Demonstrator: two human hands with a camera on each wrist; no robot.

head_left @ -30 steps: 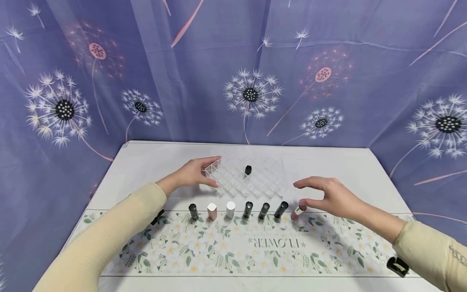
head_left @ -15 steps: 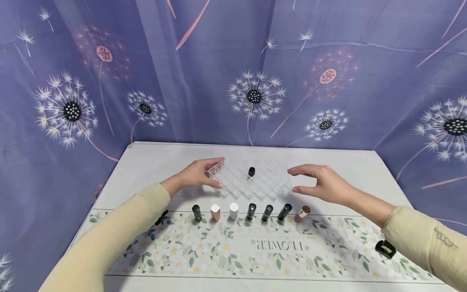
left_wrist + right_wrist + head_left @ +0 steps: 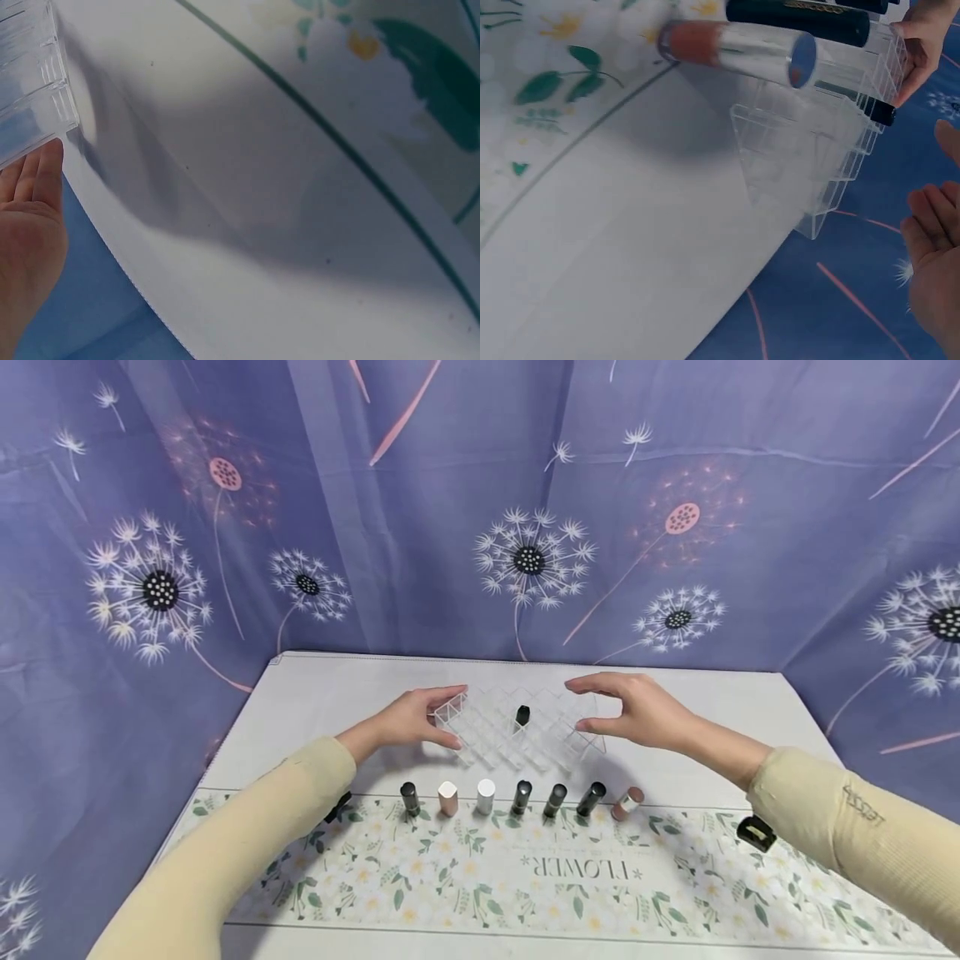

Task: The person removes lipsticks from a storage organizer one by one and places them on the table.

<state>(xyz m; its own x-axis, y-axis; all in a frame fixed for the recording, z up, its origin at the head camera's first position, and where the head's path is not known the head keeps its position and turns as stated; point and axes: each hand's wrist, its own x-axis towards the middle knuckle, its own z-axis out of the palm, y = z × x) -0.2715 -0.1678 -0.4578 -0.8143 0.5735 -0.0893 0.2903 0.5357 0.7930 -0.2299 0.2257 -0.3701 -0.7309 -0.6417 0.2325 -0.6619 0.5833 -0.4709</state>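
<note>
A clear lipstick organizer (image 3: 491, 735) with slanted compartments stands toward the back of the table, and one black lipstick (image 3: 522, 716) stands upright in it. My left hand (image 3: 408, 718) holds the organizer's left end, thumb at the front edge and fingers behind. Those fingers appear straight at its corner (image 3: 64, 112) in the left wrist view. Over the organizer's right end is my right hand (image 3: 639, 710), thumb and fingers spread apart with nothing between them. In the right wrist view, its palm (image 3: 937, 292) shows a gap from the organizer.
In front of the organizer stands a row of lipsticks: several black ones (image 3: 591, 799), a pink one (image 3: 447, 799), a white one (image 3: 485, 797) and a brown-and-clear one (image 3: 627, 804) at the right end. They stand along a floral mat (image 3: 420, 877). A dandelion-print curtain (image 3: 442, 527) borders the white table.
My right hand has moved left and away from me, from near the brown-and-clear lipstick to over the organizer's right end. My left hand stays at the left end. The view shifts slightly.
</note>
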